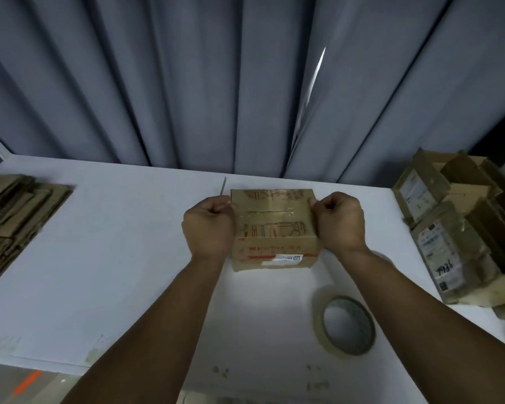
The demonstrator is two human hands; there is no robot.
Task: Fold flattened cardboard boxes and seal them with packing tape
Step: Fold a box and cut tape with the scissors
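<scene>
Box: small brown box (273, 228) sat dead centre on the white bench (114, 258), top flaps down, with what looked like clear tape shining over the seam (271, 212).
Left hand: left hand (209, 225) was jammed up against the box's 9 o'clock edge. Its fingers were curled right in like a fist, and honestly I couldn't tell whether they pinched a tape end or nothing at all.
Right hand: right hand (340, 223) did the same at the 3 o'clock edge. The fingers were balled up and the thumb was at the top corner, but I couldn't tell what it had hold of.
Odd bit: a thin pale strip (223, 186) poked up just past the left hand, toward 11 o'clock. Could've been loose tape, too small to call.
Tape roll: the tape roll (346, 325) lay flat at about 5 o'clock from the box, near the right forearm.
Other stuff: flat cardboard stack (15, 220) way out at 9 o'clock, finished boxes (455, 228) piled at 3 o'clock.
What could go wrong: my guess is the tape ends wouldn't get rubbed down the sides properly. Knuckles press worse than flat fingers, so the ends could lift or wrinkle and the seam could pop. Uneven squeezing could also skid the light box on that smooth bench.
</scene>
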